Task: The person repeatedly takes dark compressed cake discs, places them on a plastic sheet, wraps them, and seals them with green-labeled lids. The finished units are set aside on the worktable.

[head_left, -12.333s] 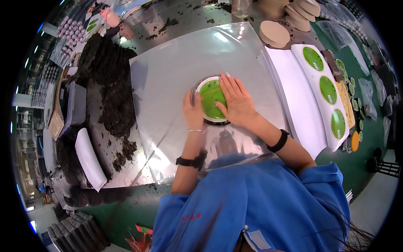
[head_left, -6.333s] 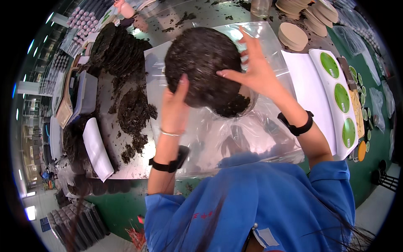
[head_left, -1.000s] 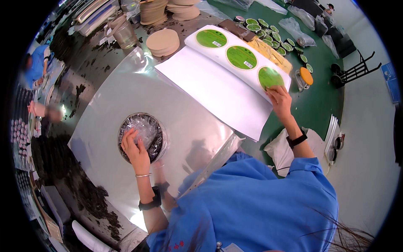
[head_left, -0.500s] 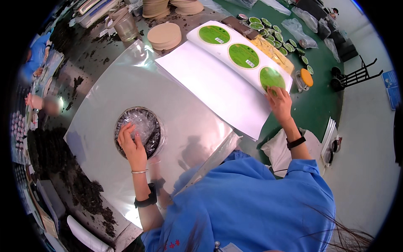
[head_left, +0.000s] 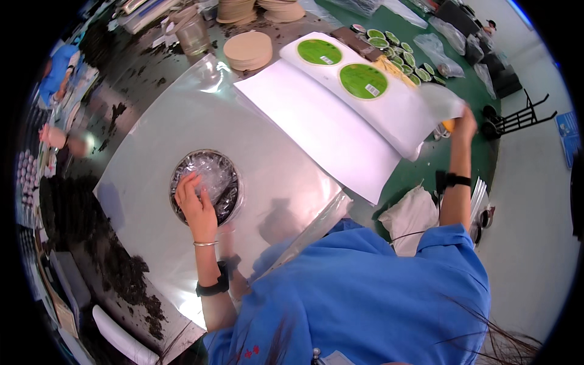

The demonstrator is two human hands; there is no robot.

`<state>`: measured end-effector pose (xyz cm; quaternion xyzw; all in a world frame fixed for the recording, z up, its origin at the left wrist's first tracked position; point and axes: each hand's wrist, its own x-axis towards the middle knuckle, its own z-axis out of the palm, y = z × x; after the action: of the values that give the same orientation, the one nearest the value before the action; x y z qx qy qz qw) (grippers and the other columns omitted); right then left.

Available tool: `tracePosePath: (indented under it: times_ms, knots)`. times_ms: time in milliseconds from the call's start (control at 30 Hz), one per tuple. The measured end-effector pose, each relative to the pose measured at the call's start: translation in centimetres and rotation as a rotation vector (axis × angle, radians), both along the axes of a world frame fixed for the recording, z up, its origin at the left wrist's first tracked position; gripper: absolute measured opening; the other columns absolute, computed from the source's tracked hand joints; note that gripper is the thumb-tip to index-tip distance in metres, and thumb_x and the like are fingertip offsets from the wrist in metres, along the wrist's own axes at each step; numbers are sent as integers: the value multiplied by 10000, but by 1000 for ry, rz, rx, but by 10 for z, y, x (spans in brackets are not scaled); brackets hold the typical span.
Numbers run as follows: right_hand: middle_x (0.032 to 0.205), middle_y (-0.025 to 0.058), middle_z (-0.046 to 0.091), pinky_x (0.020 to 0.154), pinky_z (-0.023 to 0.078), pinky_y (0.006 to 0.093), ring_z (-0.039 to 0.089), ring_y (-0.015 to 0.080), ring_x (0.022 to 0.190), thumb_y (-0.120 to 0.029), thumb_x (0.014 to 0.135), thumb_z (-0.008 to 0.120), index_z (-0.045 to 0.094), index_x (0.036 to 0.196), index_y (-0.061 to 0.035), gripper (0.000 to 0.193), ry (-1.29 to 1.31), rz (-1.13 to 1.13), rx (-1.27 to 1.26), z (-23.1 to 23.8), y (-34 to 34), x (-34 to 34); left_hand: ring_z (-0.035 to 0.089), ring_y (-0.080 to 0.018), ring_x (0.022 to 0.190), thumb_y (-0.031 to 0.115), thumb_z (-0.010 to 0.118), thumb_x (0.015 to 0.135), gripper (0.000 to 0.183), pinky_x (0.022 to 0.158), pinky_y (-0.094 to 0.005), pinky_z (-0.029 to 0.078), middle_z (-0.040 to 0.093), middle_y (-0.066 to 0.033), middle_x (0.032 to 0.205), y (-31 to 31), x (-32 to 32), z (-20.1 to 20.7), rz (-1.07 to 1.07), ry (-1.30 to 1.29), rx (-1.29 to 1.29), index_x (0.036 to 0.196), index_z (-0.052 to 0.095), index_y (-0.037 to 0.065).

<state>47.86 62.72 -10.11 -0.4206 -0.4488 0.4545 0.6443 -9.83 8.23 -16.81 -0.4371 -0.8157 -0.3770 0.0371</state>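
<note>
My left hand (head_left: 198,210) rests, fingers apart, on a round dark package (head_left: 220,182) with crinkled clear wrap on top. The package lies on a clear plastic sheet (head_left: 140,158) covering the table. At the right, my right hand (head_left: 465,125) pinches the edge of a round label (head_left: 444,101), its pale back showing and its far side blurred against the sheet. That label sheet (head_left: 389,125) is curled over a stack of white sheets (head_left: 316,131). Two green round labels (head_left: 363,81) with pale rims remain on it.
Beyond the sheets lie a stack of tan discs (head_left: 247,48) and several green-topped round packages (head_left: 404,58). A clear bucket (head_left: 192,36) stands back left. Dark crumbly material (head_left: 121,286) covers the left table edge. A hand truck (head_left: 517,115) stands by the wall; another person (head_left: 58,73) is far left.
My right hand has moved right, pulling the nearest green label up off its sheet. My left hand stays on the wrapped package.
</note>
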Motion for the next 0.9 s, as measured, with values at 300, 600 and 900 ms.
tracePosePath:
  times_ms: [300,600,900]
  knots:
    - [1469,206,563,1193,341,440,514,318,1393,-155,1090,403,622,1352,14,380,-589,347,1064,46,-246,-331,518,-364,1244,41,702,887,211,1070,-449,414,574,-164,1303,-5,12,13,161,-153,195,1077,611,24]
    - [1353,215,641,1171,405,513,574,401,1315,26,889,466,698,1212,-21,400,-557,1281,732,-12,-413,-451,596,-254,1155,138,675,942,376,1004,-376,476,630,-141,1221,-2,18,16,173,-614,469,1264,559,-18]
    - [1660,155,333,1266,191,407,245,312,1563,-160,1084,414,394,1555,6,500,-560,1474,477,-29,-406,-518,602,-311,1191,150,618,979,356,1029,-404,470,618,-146,1301,-6,2,21,78,-550,398,1303,568,12]
